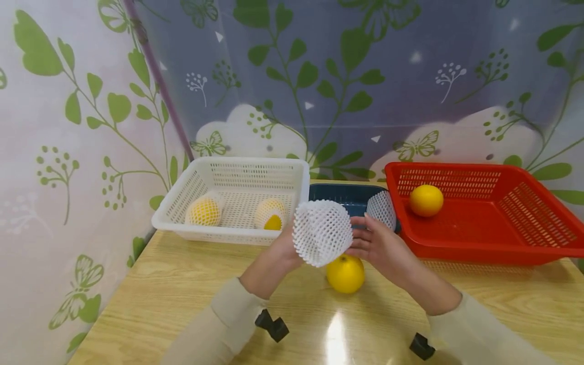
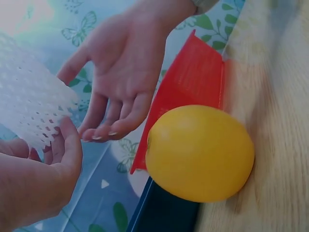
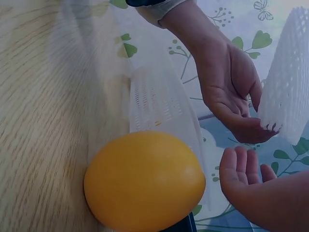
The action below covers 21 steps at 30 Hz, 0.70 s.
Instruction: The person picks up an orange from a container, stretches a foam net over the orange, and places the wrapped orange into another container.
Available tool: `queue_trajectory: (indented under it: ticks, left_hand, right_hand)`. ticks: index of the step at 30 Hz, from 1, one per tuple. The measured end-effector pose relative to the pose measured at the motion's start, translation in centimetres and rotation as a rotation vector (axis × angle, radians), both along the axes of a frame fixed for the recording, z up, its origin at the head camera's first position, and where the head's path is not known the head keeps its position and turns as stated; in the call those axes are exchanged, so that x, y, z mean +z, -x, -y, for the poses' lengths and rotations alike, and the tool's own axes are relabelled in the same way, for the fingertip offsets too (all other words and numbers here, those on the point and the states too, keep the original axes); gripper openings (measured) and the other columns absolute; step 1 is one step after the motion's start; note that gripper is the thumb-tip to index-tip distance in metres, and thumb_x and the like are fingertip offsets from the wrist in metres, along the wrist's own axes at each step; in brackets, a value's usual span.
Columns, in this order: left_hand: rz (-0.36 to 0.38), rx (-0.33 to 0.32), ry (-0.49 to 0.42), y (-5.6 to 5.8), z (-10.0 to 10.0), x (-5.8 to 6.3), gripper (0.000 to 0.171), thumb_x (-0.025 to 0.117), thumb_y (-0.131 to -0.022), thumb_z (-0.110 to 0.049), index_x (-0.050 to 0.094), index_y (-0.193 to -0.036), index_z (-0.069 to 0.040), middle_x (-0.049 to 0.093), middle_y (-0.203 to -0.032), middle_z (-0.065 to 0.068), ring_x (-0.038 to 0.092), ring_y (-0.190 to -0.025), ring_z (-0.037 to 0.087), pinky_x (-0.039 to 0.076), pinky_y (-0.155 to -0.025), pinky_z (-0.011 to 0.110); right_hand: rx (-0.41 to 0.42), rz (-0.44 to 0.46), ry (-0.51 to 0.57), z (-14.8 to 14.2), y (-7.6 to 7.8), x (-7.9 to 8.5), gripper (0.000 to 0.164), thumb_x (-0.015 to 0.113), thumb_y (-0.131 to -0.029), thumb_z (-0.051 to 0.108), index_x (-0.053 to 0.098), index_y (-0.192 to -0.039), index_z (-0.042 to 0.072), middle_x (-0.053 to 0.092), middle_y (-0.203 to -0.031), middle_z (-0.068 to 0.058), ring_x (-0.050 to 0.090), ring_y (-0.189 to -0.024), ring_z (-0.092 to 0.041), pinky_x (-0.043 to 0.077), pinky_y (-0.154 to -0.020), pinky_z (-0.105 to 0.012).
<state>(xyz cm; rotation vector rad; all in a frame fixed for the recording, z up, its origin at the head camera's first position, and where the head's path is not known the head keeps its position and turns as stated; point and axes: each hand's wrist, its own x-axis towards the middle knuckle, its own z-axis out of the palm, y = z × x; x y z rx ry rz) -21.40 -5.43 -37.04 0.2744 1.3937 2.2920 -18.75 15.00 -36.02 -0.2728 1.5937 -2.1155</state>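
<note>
Left hand (image 1: 288,247) pinches white foam net (image 1: 322,233) mid-frame; right hand (image 1: 380,246) loosely open beside it, holding nothing; yellow fruit (image 1: 345,276) bare on desk (image 1: 159,284), just below centre; likely step: readying net; next move probably calls for both hands stretching its mouth over fruit

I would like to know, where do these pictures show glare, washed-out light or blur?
Head view: a bright glare streak on the wooden table, nearer the wearer than the yellow fruit there; left wrist view: upper left corner washed out, the white foam net pale, its mesh partly lost; right wrist view: dim overall, with soft, blurred reflections on the tabletop.
</note>
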Motion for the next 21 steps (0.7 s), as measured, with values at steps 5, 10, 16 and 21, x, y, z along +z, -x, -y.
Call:
queue_trajectory:
  ticks: [5,10,16,21]
  left_hand:
    - [-0.009,-0.023,0.043,-0.1,-0.3,-0.5,0.014,0.052,-0.091,-0.007,0.059,-0.100,-0.015,0.060,-0.093,-0.002,0.057,-0.084,0.008,0.048,-0.078,0.021]
    - [-0.076,-0.011,0.156,-0.1,-0.7,-1.1,0.025,0.055,-0.088,-0.004,0.051,-0.112,-0.011,0.057,-0.105,0.001,0.052,-0.097,0.015,0.046,-0.085,0.027]
    - [-0.156,0.055,0.228,-0.4,-1.2,-1.4,0.018,0.054,-0.090,-0.008,0.050,-0.108,-0.007,0.059,-0.100,0.003,0.055,-0.088,0.014,0.049,-0.078,0.024]
    - [-0.129,0.124,0.209,-1.0,-1.3,-0.8,0.021,0.047,-0.095,-0.023,0.045,-0.111,-0.009,0.063,-0.097,0.008,0.060,-0.082,0.016,0.051,-0.078,0.030]
  right_hand:
    - [0.016,-0.019,0.011,0.3,0.3,0.0,0.053,0.028,-0.099,0.042,0.033,-0.131,0.001,0.052,-0.117,-0.007,0.052,-0.103,-0.020,0.045,-0.091,-0.030]
    - [-0.003,-0.066,0.022,0.3,0.3,-0.2,0.036,0.036,-0.098,0.034,0.048,-0.119,0.007,0.058,-0.109,-0.003,0.056,-0.095,-0.017,0.047,-0.087,-0.026]
    - [-0.146,-0.058,0.004,0.5,0.4,-0.1,0.023,0.054,-0.092,0.025,0.052,-0.108,0.008,0.059,-0.098,0.000,0.057,-0.083,-0.013,0.051,-0.075,-0.021]
    - [-0.229,-0.055,0.005,0.5,0.7,0.0,0.019,0.056,-0.090,0.024,0.051,-0.102,0.010,0.057,-0.094,0.001,0.055,-0.079,-0.011,0.051,-0.073,-0.020]
